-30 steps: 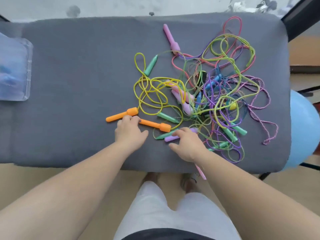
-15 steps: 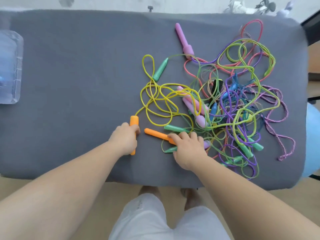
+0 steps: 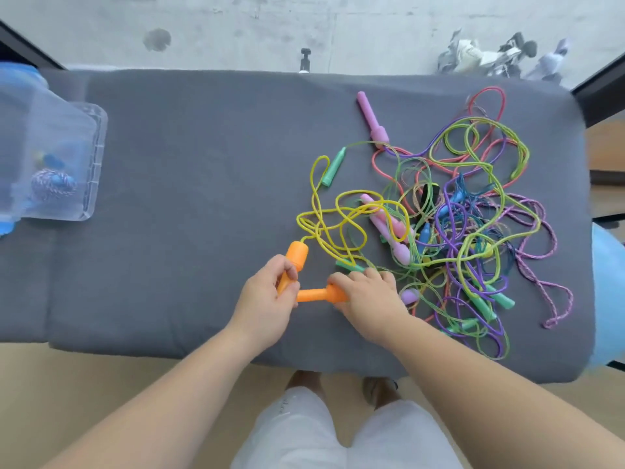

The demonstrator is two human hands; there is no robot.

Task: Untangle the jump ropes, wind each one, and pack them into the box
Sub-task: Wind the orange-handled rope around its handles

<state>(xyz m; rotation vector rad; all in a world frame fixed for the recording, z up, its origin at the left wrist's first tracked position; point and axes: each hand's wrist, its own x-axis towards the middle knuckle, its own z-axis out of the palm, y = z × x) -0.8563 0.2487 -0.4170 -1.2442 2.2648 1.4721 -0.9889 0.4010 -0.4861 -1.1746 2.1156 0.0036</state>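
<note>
A tangle of coloured jump ropes lies on the right half of the grey padded table. My left hand grips one orange handle, which points up and away with the yellow cord leaving its top. My right hand holds the thick end of the second orange handle, which lies sideways with its thin end touching my left hand. Green, pink, purple and blue handles are mixed into the pile. A clear plastic box stands at the far left with one wound rope inside.
A lone purple handle lies at the back of the pile. A braided pink rope trails towards the table's right edge. A blue ball sits beside the table on the right. A small black stand is behind the far edge.
Both orange handles were taken up from the table: my left hand turned one upright, my right hand left the purple handle, grasped the other and drew it to the left hand.
</note>
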